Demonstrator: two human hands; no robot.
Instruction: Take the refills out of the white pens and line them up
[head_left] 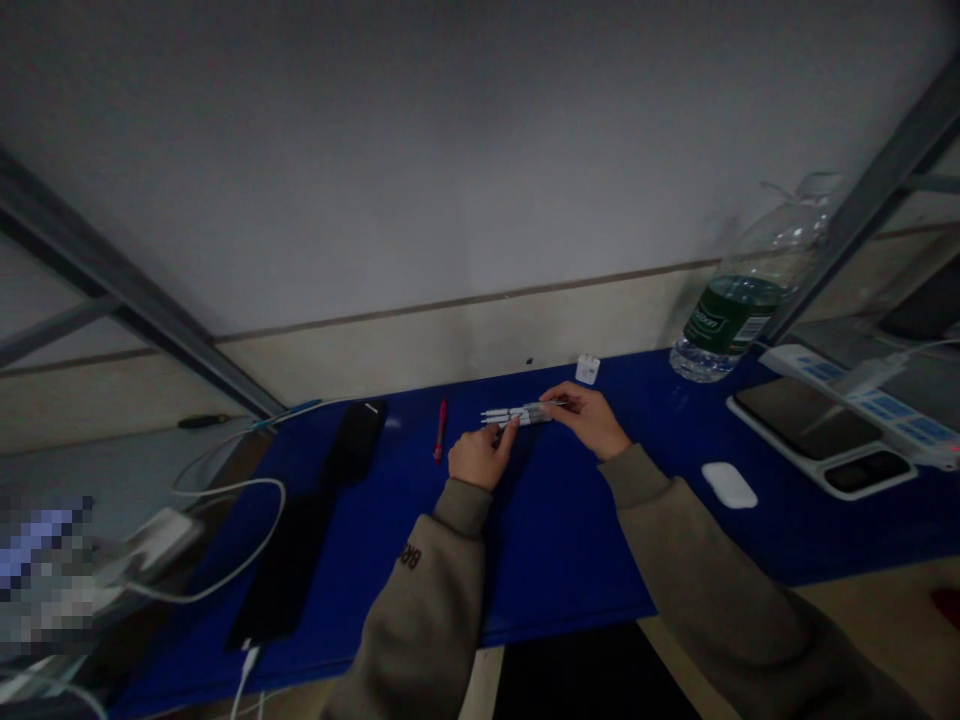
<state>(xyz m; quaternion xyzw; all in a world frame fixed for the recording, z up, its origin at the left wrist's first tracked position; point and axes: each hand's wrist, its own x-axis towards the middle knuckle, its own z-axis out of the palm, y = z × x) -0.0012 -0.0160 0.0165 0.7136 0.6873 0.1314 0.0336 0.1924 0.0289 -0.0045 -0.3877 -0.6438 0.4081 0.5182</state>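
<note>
Several slim white pens point(517, 413) lie side by side near the back of the blue tabletop, pointing left to right. My left hand point(480, 458) is closed at the front of the bundle, with thumb and fingers against the pens. At their right end, my right hand point(589, 418) pinches the pens between thumb and fingers. Which pens each hand grips is partly hidden by the fingers. A red pen point(440, 432) lies apart, just left of my left hand.
A large water bottle point(724, 315) stands back right, near a white device with dark panels point(817, 435) and a power strip point(892, 410). A white earbud case point(730, 485) and white charger plug point(587, 369) lie nearby. A black phone point(356, 440), dark tablet point(281, 575) and cable point(281, 510) occupy the left.
</note>
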